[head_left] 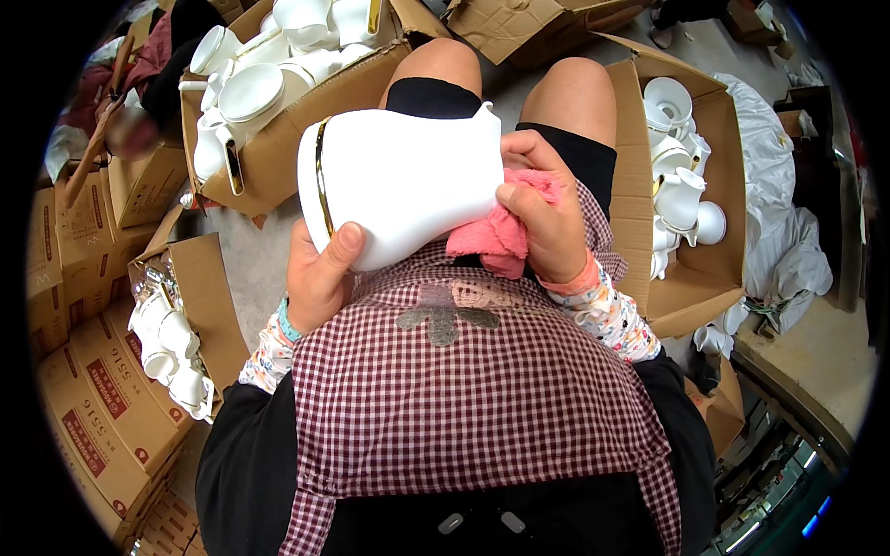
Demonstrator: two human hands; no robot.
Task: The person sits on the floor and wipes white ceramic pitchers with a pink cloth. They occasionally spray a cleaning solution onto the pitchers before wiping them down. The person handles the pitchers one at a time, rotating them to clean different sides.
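Observation:
A large white pitcher (408, 181) with a gold band near its base lies on its side above my lap. Its base points left, and its rim with the small spout points right. My left hand (320, 273) grips it near the base, thumb on the side and the other fingers hidden beneath. At the rim end, my right hand (547, 208) pinches a pink cloth (501, 236) against the pitcher's edge. Part of the cloth hangs below the rim. The pitcher's handle is out of sight.
Cardboard boxes of white pitchers stand around me: one at the upper left (306, 139), another at the right (635, 185), a smaller one at the left (209, 287). Closed cartons (111, 398) are stacked at the far left. Another person's arm (97, 139) shows at the upper left.

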